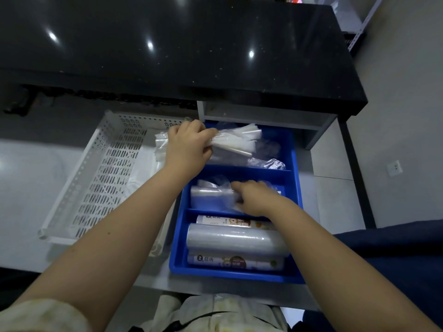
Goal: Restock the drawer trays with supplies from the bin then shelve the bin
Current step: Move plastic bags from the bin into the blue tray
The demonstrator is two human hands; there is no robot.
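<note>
- Slippery bag bundle (237, 140) is gripped by the left hand (187, 144) over the blue tray's (296, 188) far slot: easily dropped, tbh.
- Middle bags (211, 195) are touched by the right hand (254, 195), grip can't be told; could get snagged.

Drawer access: open from above, hemmed in behind and left.
Black countertop (182, 44) closes off the far end of the blue tray (293, 168); white basket (96, 178) stands just beside it on the left; rolls (236, 238) fill the near compartment, plastic bags (266, 161) crowd the other two.
</note>
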